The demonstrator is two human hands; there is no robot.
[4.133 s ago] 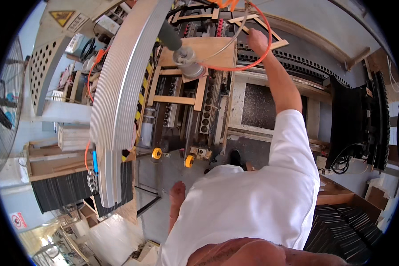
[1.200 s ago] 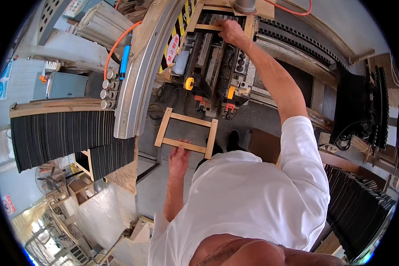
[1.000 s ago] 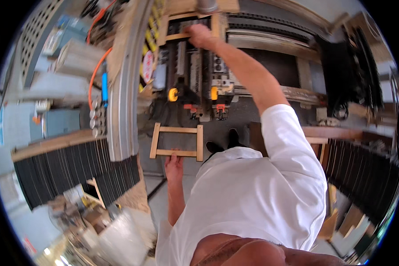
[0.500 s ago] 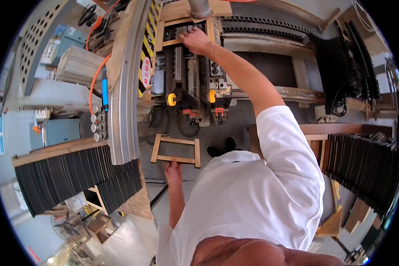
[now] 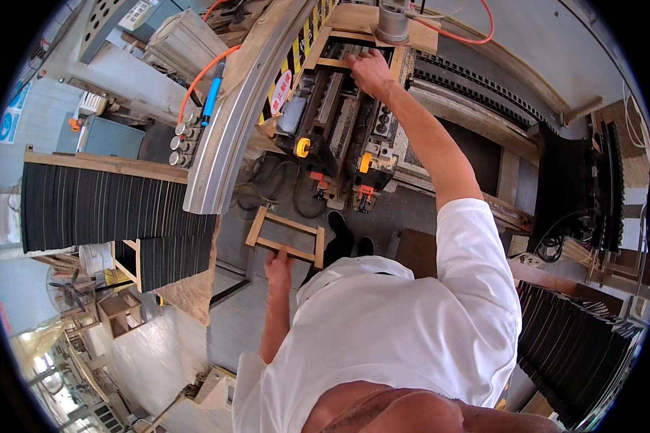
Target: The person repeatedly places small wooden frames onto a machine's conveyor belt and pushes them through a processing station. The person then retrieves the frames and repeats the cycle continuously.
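My left hand (image 5: 278, 268) grips the near rail of a small rectangular wooden frame (image 5: 290, 222), held low over the floor in front of my body. My right arm stretches forward to a machine with two dark parallel guide beams (image 5: 329, 101). There my right hand (image 5: 370, 73) is closed at the near rail of another wooden frame (image 5: 332, 63), which lies across the beams. Its fingertips are partly hidden, but they seem to wrap that rail. Yellow knobs (image 5: 302, 148) and red clamps (image 5: 366, 192) sit at the beams' near ends.
Left of the machine runs a long aluminium rail (image 5: 231, 144) with a blue tool (image 5: 211, 101) and orange hose beside it. A metal cylinder (image 5: 392, 27) stands above the far frame. Stacked black panels stand at left (image 5: 101, 206) and right (image 5: 578, 353).
The view has turned, so the machine appears farther right and tilted. My feet have shifted. Both hands keep their hold, the left on its frame and the right at the frame on the machine.
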